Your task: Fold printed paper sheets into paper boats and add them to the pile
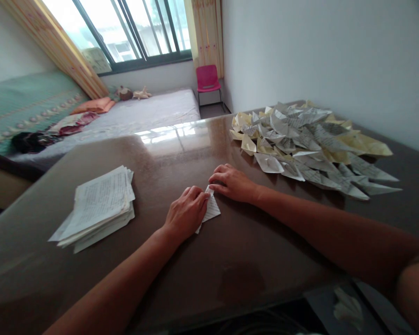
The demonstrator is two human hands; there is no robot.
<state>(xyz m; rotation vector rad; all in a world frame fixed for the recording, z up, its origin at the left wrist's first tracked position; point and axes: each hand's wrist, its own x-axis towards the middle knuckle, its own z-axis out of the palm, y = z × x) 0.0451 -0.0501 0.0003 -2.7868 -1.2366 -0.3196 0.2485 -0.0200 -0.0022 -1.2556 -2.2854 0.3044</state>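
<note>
A small folded sheet of printed paper [212, 209] lies on the brown table in front of me, with a pointed top and a slanting lower edge. My left hand [185, 213] covers its left side, fingers curled and pressed down on it. At the paper's top tip, my right hand [234, 183] has its fingers bent and its thumb against the paper. Part of the sheet is hidden under the left hand. To the right and farther back is a wide heap of folded paper boats [300, 135], some white with print, some yellowish.
A stack of printed sheets [101, 200] lies on the left of the glossy table [153, 288]. Beyond the table are a bed [160, 107], a pink chair [208, 78] and a window. A white wall [317, 51] runs along the right.
</note>
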